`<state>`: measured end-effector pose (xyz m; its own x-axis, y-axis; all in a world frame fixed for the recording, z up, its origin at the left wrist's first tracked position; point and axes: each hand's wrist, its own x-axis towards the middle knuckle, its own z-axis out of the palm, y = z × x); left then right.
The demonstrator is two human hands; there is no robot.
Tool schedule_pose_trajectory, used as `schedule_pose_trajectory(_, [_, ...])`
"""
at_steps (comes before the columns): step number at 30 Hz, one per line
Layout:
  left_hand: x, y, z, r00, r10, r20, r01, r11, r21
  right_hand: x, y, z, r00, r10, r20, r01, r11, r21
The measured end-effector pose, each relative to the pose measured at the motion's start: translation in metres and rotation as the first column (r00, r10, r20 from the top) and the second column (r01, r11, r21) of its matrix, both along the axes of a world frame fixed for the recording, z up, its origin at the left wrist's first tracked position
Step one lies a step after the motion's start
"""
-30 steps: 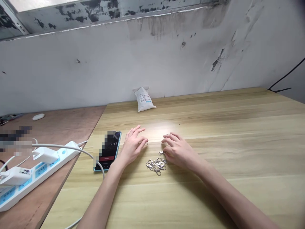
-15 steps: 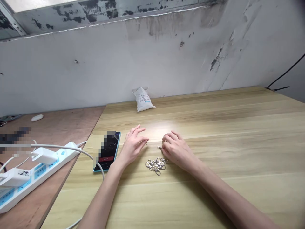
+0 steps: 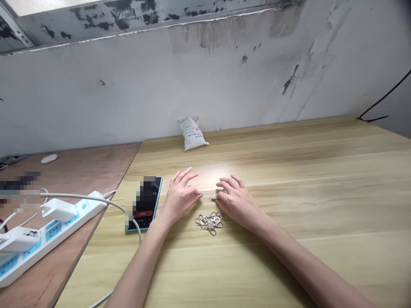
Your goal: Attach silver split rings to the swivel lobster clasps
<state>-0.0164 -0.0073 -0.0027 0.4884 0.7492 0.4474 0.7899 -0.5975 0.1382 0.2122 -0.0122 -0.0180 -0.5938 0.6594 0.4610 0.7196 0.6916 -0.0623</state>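
Note:
My left hand has thumb and index finger pinched together on a small metal ring, mostly hidden by the fingers; its other fingers are spread. Facing it across a narrow gap, my right hand pinches a silver lobster clasp between thumb and index finger, the clasp's tip pointing left. More shiny metal shows under the right fingers, its shape unclear. Just below both hands lies a pile of silver lobster clasps on the wooden table.
Left of my left hand lies a phone, partly blurred out. A white cable crosses over it. A power strip with plugged-in chargers sits on the brown table at left. A white packet rests by the wall.
My left thumb and index finger have tilted down and slightly right, nearer the clasp. The right index finger has shifted a little, and its clasp has moved slightly left.

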Motion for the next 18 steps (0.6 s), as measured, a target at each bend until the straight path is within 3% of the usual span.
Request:
schedule_pose_trajectory(8, [0.0023,0.0002,-0.0074,0.998,-0.068,-0.013,0.068,0.997,-0.026,0.0002,-0.0011,-0.0009,1.0,0.0,0.002,0.0,1.0,0.014])
schedule_pose_trajectory(18, [0.0059,-0.0029,-0.003,0.996,-0.089,0.003,0.089,0.996,-0.003,0.0006,-0.0001,-0.0006,1.0,0.009,-0.004,-0.009,1.0,-0.006])
